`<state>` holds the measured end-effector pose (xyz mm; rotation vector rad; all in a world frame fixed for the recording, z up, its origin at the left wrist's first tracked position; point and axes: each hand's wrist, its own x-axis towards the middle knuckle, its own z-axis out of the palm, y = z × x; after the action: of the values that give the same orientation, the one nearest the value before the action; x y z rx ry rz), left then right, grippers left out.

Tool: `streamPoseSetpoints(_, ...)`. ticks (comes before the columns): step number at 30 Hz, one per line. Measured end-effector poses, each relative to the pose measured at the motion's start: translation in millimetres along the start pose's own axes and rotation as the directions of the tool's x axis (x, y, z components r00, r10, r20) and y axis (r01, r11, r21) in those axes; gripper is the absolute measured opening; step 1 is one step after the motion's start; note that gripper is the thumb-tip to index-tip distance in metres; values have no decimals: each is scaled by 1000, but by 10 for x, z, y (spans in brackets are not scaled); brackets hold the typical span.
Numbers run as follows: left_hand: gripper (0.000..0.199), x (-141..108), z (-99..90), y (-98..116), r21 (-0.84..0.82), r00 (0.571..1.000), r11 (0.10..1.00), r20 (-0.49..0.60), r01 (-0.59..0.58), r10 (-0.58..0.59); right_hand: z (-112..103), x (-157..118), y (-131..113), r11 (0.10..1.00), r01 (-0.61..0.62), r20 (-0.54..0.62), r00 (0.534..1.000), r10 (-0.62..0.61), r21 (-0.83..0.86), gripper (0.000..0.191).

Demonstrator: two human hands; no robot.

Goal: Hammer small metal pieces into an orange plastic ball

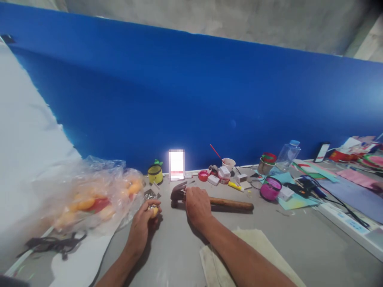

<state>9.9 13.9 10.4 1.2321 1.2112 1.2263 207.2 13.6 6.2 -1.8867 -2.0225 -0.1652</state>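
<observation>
My right hand (198, 204) is closed over the wooden handle of a claw hammer (231, 204), close to its dark metal head. The hammer lies sideways, its handle end pointing right. In the fingers of my left hand (143, 219) is a small yellow-orange round object (154, 210) with shiny spots; its exact kind is too small to make out. Just beyond that hand sits a little open container of shiny metal bits (150, 194). A folded cream cloth (254, 247) lies partly beneath my right forearm.
Clear plastic bags (89, 199) with orange items fill the left side. Along the blue wall stand a yellow pot (155, 174), a glowing screen (176, 164), a paper cup (228, 164) and a plastic bottle (289, 155). A white power strip (344, 223) and cables lie right.
</observation>
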Motion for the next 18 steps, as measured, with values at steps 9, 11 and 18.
streamPoseSetpoints(9, 35, 1, -4, -47, 163, 996, 985, 79, -51, 38, -12, -22, 8, 997, 77, 67, 995, -76, -27, 19)
streamPoseSetpoints(11, 37, 0, -8, -73, 167, 996, 984, 73, -56, 44, -21, -16, 14, 998, 66, 81, 995, -64, -21, 19)
streamPoseSetpoints(18, 33, -17, 3, -87, 231, 993, 969, 100, -85, 63, -110, -22, 6, 998, 55, 70, 996, -54, -9, 19)
